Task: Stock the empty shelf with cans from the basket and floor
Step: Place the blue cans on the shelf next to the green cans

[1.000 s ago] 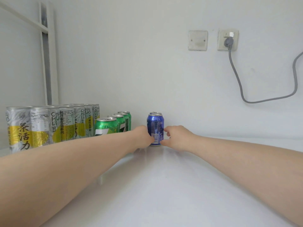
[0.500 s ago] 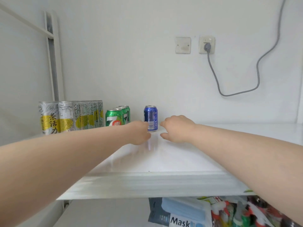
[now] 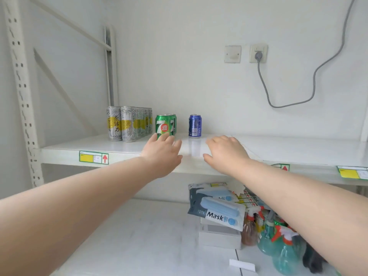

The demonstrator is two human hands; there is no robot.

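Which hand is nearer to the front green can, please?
Left. The left hand lies just before the green can, fingertips at its base; the right hand is farther right, past the blue can.

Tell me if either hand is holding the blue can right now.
No, the blue can stands free on the shelf, and the left hand and right hand are both open in front of it, holding nothing.

Left hand (image 3: 162, 154) hides the base of the green can (image 3: 163, 124); right forearm (image 3: 298, 202) overlaps the spray bottles (image 3: 280, 248).
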